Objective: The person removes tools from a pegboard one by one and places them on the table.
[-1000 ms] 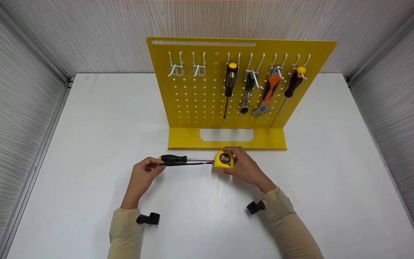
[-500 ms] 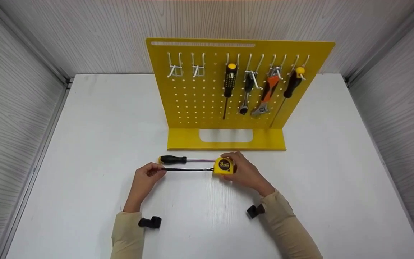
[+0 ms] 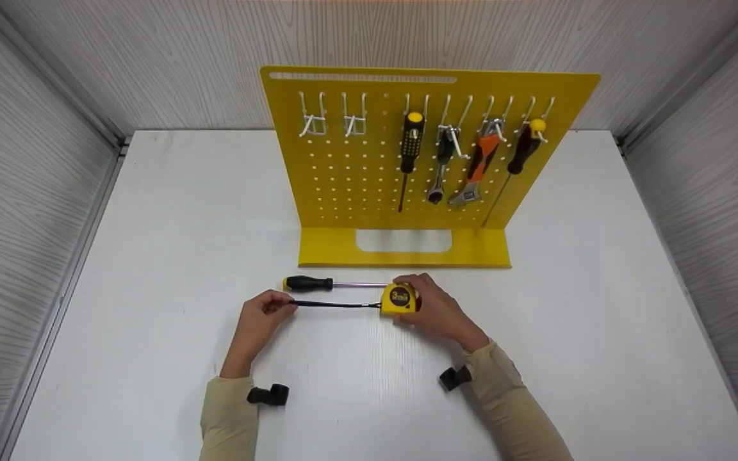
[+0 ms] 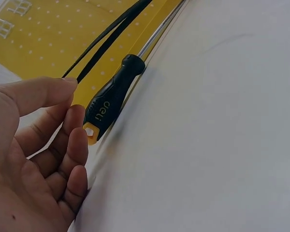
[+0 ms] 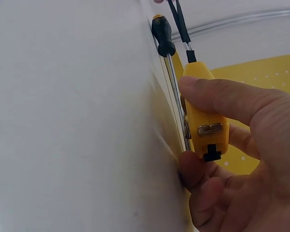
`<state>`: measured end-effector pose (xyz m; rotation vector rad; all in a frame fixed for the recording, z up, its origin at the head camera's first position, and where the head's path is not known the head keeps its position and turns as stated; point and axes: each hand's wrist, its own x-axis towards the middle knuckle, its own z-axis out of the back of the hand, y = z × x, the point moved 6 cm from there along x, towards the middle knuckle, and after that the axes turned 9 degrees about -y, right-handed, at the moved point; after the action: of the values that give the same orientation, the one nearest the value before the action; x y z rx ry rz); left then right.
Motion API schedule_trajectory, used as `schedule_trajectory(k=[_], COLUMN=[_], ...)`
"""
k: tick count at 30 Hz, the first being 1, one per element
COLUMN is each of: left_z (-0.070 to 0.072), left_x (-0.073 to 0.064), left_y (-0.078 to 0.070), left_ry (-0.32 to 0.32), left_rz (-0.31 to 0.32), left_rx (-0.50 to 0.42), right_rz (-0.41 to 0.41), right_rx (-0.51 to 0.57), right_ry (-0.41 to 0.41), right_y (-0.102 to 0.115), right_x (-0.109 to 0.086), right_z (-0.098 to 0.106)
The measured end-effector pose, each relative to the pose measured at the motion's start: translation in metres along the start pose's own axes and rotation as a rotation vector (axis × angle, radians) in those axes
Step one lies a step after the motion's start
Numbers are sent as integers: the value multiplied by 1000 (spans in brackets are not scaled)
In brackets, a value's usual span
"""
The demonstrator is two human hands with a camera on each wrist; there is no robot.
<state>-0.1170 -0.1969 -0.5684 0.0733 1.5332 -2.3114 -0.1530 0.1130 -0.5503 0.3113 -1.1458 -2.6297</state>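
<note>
My right hand point(image 3: 441, 314) holds a yellow tape measure point(image 3: 398, 299), thumb on one side and fingers on the other, as the right wrist view shows. From its case a black wrist strap point(image 3: 334, 304) stretches leftward. The thumb and index finger of my left hand point(image 3: 263, 323) pinch the strap's far end; two strands of its loop appear in the left wrist view. Just beyond the strap lies a screwdriver point(image 3: 308, 283) with a black handle, yellow end and metal shaft. Its tip is hidden behind the tape measure and right hand in the head view.
A yellow pegboard point(image 3: 324, 248) stands behind the hands. On it hang two screwdrivers point(image 3: 411, 144) point(image 3: 524, 148), a ratchet wrench point(image 3: 441, 169) and an orange-handled adjustable wrench point(image 3: 483, 157). Two bare hooks point(image 3: 354, 121) point(image 3: 312, 121) are at its left. White tabletop point(image 3: 170, 256) surrounds it.
Both hands have moved slightly toward me with the tape measure and strap. The strap, which overlapped the lying screwdriver's handle, now shows apart from it. The screwdriver has stayed put.
</note>
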Motion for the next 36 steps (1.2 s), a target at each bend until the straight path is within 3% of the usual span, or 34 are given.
schedule_trajectory(k=[10,19,27,36], left_z=[-2,-2,-2,-2], left_x=[0,-1,-2,-3], left_y=[0,-2,-3,1], left_ry=[-6,16,26,32], left_rz=[-60,-101,-126,-91], left_rx=[114,162,161,131], right_rz=[-10,1,31,19], right_rx=[-41,-79,-110,-93], right_ry=[3,-5,-33,-43], right_y=[3,3,3,5], right_x=[-3,-4,-4,-6], right_z=[-1,-1,-2,-3])
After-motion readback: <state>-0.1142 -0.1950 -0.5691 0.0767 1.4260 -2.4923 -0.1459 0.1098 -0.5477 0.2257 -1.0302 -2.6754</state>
